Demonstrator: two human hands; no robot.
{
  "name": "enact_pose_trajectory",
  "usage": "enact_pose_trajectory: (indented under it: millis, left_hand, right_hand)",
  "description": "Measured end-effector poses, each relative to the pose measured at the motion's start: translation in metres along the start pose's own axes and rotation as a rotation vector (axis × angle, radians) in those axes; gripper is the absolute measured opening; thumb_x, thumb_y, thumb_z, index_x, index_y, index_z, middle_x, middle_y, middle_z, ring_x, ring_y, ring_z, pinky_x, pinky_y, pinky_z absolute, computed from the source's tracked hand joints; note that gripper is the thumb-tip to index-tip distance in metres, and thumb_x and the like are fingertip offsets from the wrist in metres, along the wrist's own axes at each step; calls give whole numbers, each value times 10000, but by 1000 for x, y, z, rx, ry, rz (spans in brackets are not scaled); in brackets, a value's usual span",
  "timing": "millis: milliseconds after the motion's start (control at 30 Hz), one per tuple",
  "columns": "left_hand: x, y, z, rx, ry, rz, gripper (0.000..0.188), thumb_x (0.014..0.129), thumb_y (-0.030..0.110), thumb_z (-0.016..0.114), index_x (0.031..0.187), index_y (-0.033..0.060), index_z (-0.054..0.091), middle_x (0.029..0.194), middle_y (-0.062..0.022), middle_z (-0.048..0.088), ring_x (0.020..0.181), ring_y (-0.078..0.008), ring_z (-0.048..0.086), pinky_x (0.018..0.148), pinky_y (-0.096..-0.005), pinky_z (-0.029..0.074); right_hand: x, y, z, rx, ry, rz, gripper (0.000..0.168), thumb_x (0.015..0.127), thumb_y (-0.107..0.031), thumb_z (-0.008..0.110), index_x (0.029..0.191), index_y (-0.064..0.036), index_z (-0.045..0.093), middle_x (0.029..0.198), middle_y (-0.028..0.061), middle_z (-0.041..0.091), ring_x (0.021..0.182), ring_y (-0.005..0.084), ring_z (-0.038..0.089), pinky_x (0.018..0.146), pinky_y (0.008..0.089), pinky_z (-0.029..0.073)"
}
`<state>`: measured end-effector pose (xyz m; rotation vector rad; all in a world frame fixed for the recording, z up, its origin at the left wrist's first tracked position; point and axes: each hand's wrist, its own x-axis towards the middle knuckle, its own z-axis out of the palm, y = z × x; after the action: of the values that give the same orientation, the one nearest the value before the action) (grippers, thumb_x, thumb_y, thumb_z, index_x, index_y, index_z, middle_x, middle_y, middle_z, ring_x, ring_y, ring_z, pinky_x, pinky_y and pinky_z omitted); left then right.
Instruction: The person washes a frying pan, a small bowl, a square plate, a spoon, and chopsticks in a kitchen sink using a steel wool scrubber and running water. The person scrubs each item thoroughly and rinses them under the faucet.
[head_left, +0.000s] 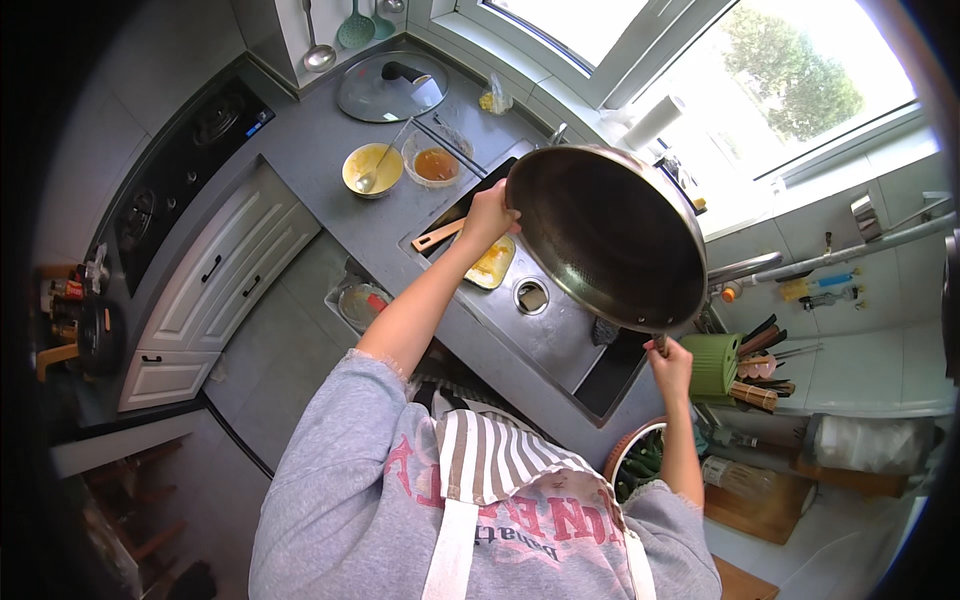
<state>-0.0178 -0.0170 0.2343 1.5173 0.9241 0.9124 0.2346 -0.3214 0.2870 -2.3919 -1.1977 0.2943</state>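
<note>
A large metal wok is held up and tilted over the steel sink, its dark inside facing me. My left hand grips its rim on the left. On the right, my right hand is closed around its handle. Beneath the wok, a rectangular pan with yellow residue lies in the sink, near a wooden handle. A dark scouring pad sits by the sink's right part. The wok hides much of the sink and part of the faucet.
Left of the sink stand a yellow-stained bowl with a spoon, a bowl of orange liquid with chopsticks across it, and a glass lid. A green knife block and a basket of green vegetables are on the right.
</note>
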Motion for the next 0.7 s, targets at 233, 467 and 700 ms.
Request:
enact_pose_trajectory:
  millis: [233, 467, 700]
  left_hand:
    - [-24, -77, 20, -393, -120, -479, 372, 713, -165, 556, 1065, -55, 512, 900, -188, 617, 659, -345, 673, 561, -351, 597]
    - [-42, -113, 2, -458, -441, -829, 285, 724, -165, 541, 1002, -106, 511, 957, -222, 610, 750, -354, 674, 629, -308, 599]
    - [-38, -128, -40, -196, -627, -847, 138, 774, 122, 666, 842, 30, 589, 721, -48, 635, 540, -82, 595, 451, -161, 479]
  right_hand:
    - [53, -68, -71, -772, 26, -446, 136, 698, -143, 638, 765, -92, 531, 616, 149, 611, 620, 331, 627, 573, 436, 497]
    - [72, -120, -85, -1075, 2, -750, 130, 720, -180, 653, 761, -92, 567, 714, 47, 610, 691, 213, 641, 630, 338, 499]
    - [75, -121, -71, -1038, -246, -656, 73, 725, -148, 623, 733, -77, 637, 739, 105, 651, 722, 260, 659, 625, 371, 514]
